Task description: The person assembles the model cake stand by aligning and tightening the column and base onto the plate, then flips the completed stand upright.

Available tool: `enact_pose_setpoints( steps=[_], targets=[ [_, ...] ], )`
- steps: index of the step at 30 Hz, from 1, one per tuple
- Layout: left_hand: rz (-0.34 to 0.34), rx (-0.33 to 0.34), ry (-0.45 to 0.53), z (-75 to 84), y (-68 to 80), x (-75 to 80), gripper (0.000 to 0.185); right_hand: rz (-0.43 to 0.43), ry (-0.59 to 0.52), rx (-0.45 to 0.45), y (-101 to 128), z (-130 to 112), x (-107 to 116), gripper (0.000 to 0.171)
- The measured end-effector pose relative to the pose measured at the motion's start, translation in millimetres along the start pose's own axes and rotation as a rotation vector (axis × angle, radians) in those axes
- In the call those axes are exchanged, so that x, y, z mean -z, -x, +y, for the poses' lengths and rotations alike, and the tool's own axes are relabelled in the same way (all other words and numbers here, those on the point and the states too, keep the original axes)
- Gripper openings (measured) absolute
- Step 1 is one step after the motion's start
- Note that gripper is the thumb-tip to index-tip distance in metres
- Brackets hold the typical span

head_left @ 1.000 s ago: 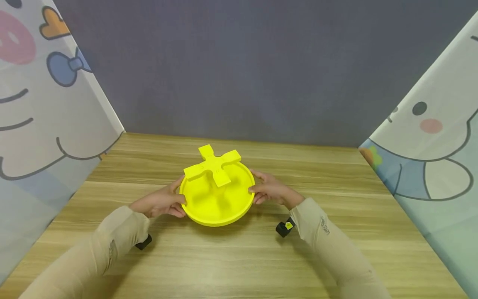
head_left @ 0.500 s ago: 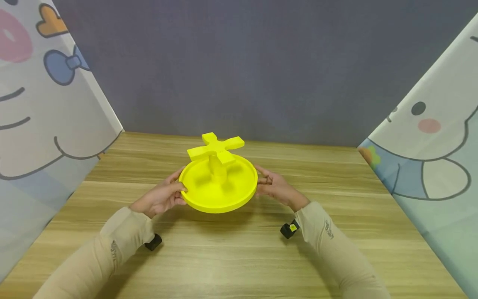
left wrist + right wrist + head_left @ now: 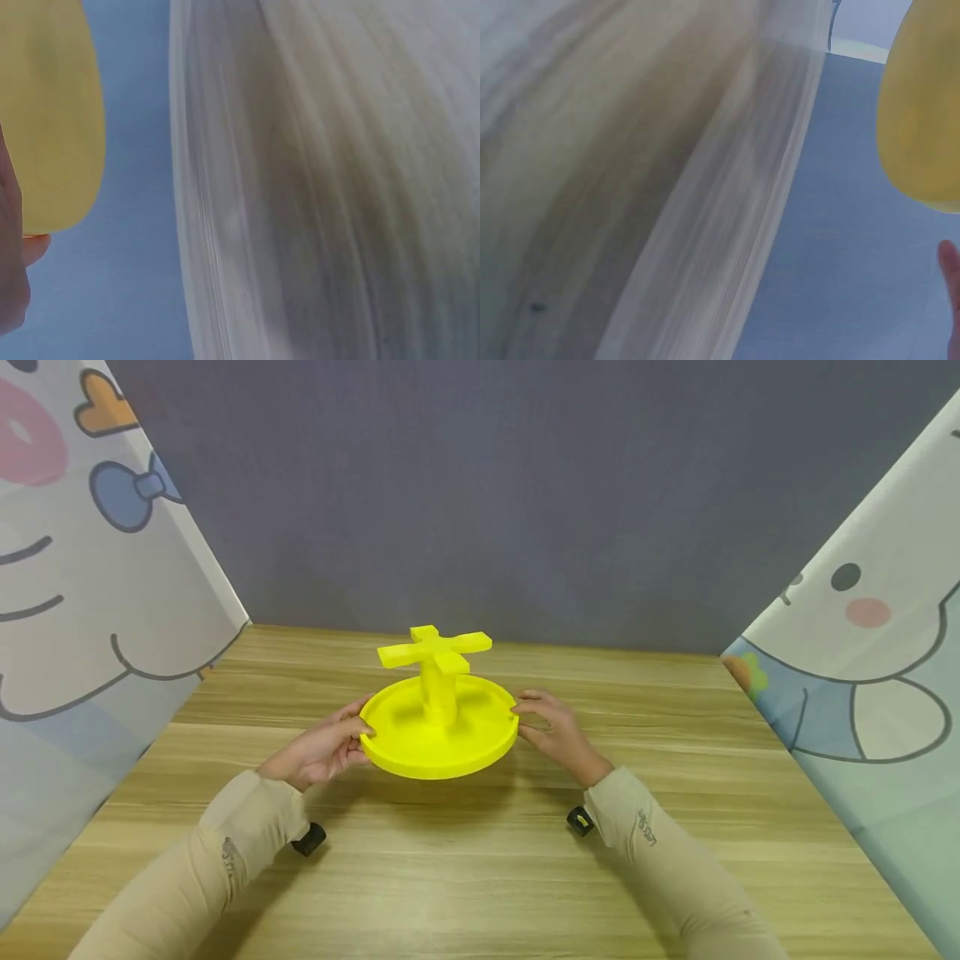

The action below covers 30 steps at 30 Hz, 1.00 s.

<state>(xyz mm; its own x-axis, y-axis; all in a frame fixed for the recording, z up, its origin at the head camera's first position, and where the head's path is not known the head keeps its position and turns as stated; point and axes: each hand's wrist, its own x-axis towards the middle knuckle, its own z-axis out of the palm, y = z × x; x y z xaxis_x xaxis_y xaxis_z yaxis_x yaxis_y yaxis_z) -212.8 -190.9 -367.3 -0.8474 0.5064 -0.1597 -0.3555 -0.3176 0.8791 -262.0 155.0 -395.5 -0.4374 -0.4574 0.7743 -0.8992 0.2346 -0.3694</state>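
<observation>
A bright yellow round tray (image 3: 405, 739) with a raised rim is held above the tabletop, tilted slightly towards me. From its middle rises a thick post (image 3: 438, 693), topped by a flat four-armed cross (image 3: 435, 647). My left hand (image 3: 326, 752) grips the left rim, thumb over the edge and fingers below. On the opposite side, my right hand (image 3: 555, 731) pinches the rim with its fingertips. Both wrist views show the smooth underside of the tray (image 3: 56, 112); one right fingertip (image 3: 949, 259) stands apart from it there.
The wood-grain table (image 3: 450, 877) lies beneath, bearing the tray's shadow. A dark grey panel (image 3: 480, 510) stands behind it. Cartoon-printed sheets (image 3: 112, 585) flank both sides. Black straps (image 3: 580, 821) show at the wrists.
The tray has risen, moved slightly away and tipped flatter, so its post now shows. My right fingers have shifted their hold on the rim; my left hand keeps its grip.
</observation>
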Motion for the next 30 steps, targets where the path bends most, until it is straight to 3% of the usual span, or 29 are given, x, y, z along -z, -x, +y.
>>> enact_pose_setpoints(
  steps=[6, 11, 14, 17, 20, 23, 24, 27, 30],
  targets=[
    [0.022, 0.011, 0.011, 5.5, 3.0, -0.3, 0.075, 0.059, 0.056, 0.175, -3.3, -0.1, -3.6, 0.034],
    [0.034, 0.022, 0.011, 6.8, 4.4, 0.6, 0.073, 0.092, 0.105, 0.326, -5.7, -1.8, -9.0, 0.001],
    [0.038, 0.016, 0.019, 6.8, 4.3, 1.3, 0.072, 0.110, 0.134, 0.407, -8.9, -5.9, -11.9, 0.018],
    [0.037, 0.011, 0.012, 7.4, 3.6, -0.4, 0.069, 0.151, 0.139, 0.425, -11.4, -10.5, -12.8, 0.021],
    [0.039, 0.013, 0.017, 8.7, 2.5, -3.8, 0.067, 0.193, 0.149, 0.367, -12.2, -13.0, -12.1, 0.022],
    [0.034, 0.015, -0.021, 10.0, 1.0, -8.5, 0.064, 0.201, 0.121, 0.265, -12.1, -14.2, -10.7, 0.004],
    [0.036, 0.019, -0.042, 10.3, 0.0, -10.1, 0.063, 0.203, 0.094, 0.222, -12.1, -14.8, -10.4, 0.009],
    [0.056, 0.029, -0.177, 10.8, -3.2, -14.4, 0.063, 0.237, 0.018, 0.061, -11.4, -17.4, -9.7, 0.034],
    [0.127, 0.019, -0.405, 10.4, -4.9, -15.3, 0.070, 0.261, -0.064, -0.122, -10.7, -22.1, -9.1, 0.035]
  ],
)
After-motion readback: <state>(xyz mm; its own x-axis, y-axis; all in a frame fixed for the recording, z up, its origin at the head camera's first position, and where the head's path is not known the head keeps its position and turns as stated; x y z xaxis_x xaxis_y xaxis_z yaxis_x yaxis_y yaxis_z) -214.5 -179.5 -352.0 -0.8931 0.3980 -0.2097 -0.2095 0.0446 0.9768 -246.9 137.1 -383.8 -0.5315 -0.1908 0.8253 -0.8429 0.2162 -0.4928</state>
